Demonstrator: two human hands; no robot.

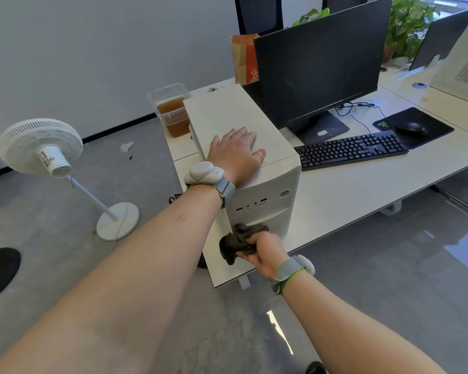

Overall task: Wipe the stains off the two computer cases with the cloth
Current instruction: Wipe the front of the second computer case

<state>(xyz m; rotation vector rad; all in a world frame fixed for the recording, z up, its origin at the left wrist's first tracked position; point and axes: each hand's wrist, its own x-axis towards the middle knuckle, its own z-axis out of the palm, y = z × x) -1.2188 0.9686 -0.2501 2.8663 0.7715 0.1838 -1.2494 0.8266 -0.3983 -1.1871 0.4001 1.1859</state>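
A white computer case (227,114) stands upright on the near left corner of the white desk (343,190). My left hand (235,152) rests flat on its top panel, fingers spread. My right hand (265,252) grips a crumpled dark grey cloth (234,242) and holds it against the bottom of the case's front panel. A second white case (465,63) with a perforated side stands at the far right edge, partly cut off by the frame.
A black monitor (319,66), keyboard (351,149), mouse (412,128) and mouse pad sit right of the near case. A clear tub of brown liquid (173,114) stands behind the case. A white pedestal fan (46,152) stands on the floor at left.
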